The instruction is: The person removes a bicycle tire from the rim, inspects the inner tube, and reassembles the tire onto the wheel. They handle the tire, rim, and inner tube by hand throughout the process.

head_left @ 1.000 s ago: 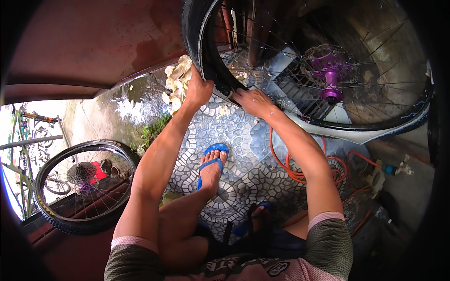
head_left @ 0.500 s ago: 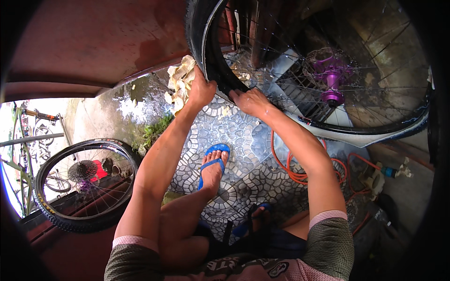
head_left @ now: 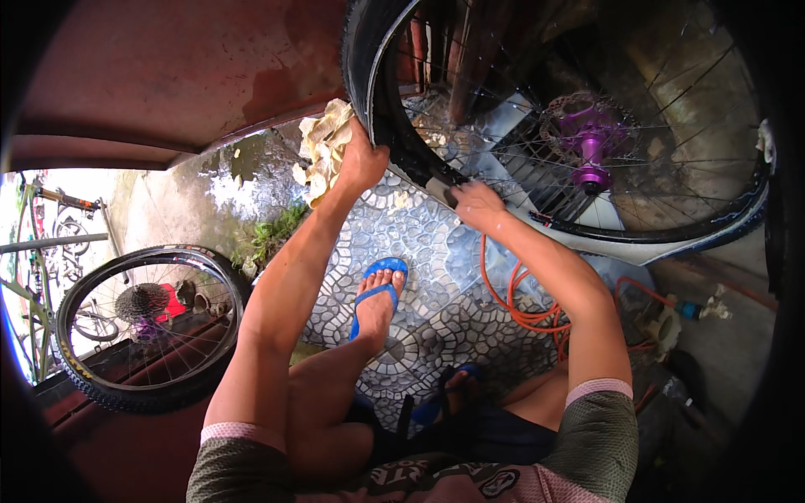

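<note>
A bicycle wheel (head_left: 591, 225) with black spokes, a purple hub (head_left: 593, 149) and a brake disc fills the upper right. Its black tyre (head_left: 362, 54) stands partly away from the rim at the left, with a pale edge showing. My left hand (head_left: 362, 159) is closed around a crumpled, cream-coloured, peeling sheet (head_left: 324, 151), right against the tyre's left side. Lower on the wheel, my right hand (head_left: 480, 205) has curled fingers at the rim's inner edge, beside a greyish patch. What lies in those fingers is hidden.
A second wheel (head_left: 80, 369) with a cassette leans at the left, near a bike frame (head_left: 27, 277). An orange hose (head_left: 503, 289) coils on the pebble-patterned floor (head_left: 419, 335), beside my foot in a blue flip-flop (head_left: 377, 298). A drain grate (head_left: 558, 189) shows behind the spokes.
My right hand has slid right and down along the rim, baring a greyish patch to its left. My left hand stays almost in place with the crumpled sheet. The wheel has shifted slightly.
</note>
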The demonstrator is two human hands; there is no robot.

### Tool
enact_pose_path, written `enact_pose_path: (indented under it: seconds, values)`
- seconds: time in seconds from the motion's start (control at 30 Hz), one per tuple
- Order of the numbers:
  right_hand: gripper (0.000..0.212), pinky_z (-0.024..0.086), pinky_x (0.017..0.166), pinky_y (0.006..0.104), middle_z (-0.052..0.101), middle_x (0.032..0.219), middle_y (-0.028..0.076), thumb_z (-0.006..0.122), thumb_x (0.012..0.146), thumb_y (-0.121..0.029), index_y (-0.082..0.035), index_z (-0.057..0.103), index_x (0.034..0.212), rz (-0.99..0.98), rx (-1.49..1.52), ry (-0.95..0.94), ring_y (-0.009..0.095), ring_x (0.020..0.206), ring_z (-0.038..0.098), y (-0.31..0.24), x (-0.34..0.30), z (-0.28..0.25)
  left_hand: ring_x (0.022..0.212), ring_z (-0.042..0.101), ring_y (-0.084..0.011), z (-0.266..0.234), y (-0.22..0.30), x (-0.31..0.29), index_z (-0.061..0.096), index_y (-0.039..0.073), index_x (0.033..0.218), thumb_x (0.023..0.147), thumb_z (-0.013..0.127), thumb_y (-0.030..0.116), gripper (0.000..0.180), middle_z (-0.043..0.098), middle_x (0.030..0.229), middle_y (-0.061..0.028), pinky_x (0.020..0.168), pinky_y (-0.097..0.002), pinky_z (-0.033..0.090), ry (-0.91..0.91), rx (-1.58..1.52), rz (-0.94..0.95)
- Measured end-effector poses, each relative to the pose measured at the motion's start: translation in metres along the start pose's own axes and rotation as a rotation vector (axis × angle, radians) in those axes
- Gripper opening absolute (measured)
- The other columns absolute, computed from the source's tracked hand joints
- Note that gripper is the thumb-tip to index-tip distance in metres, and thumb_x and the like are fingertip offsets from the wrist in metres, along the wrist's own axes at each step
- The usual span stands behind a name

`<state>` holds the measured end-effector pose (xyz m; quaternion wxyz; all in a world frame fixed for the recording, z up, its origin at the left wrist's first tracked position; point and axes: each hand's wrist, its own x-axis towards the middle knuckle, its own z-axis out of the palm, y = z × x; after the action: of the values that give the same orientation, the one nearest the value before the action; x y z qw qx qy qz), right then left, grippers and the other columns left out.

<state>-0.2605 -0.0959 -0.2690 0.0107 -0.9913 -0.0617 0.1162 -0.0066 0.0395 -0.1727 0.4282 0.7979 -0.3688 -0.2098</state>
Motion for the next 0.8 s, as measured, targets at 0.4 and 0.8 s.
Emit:
enact_pose_path:
  seconds: [0.4, 0.8]
  values:
    - [0.060, 0.061, 0.088, 0.0486, 0.052, 0.154, 0.002, 0.044, 0.096, -0.005, -0.022, 0.045, 0.154, 0.190, 0.445, 0.097, 0.035, 0.105, 0.072, -0.011, 0.006, -0.037, 0.109, 0.062, -0.0569, 0.000, -0.010, -0.003, 0.028, 0.001, 0.141, 0.085, 0.059, 0.006, 0.064, 0.066, 0.112, -0.0370, 0.094, -0.0556, 0.049, 0.028, 0.026, 0.007]
    - [0.043, 0.057, 0.088, 0.0528, 0.070, 0.126, 0.009, 0.041, 0.102, -0.015, -0.019, 0.055, 0.142, 0.311, 0.463, 0.036, 0.039, 0.103, 0.071, -0.011, 0.039, -0.014, 0.091, 0.064, -0.0261, 0.110, -0.100, -0.065, 0.066, 0.007, 0.098, 0.079, 0.088, 0.019, 0.032, 0.066, 0.092, -0.0085, 0.088, -0.0415, 0.053, -0.239, -0.726, -0.571]
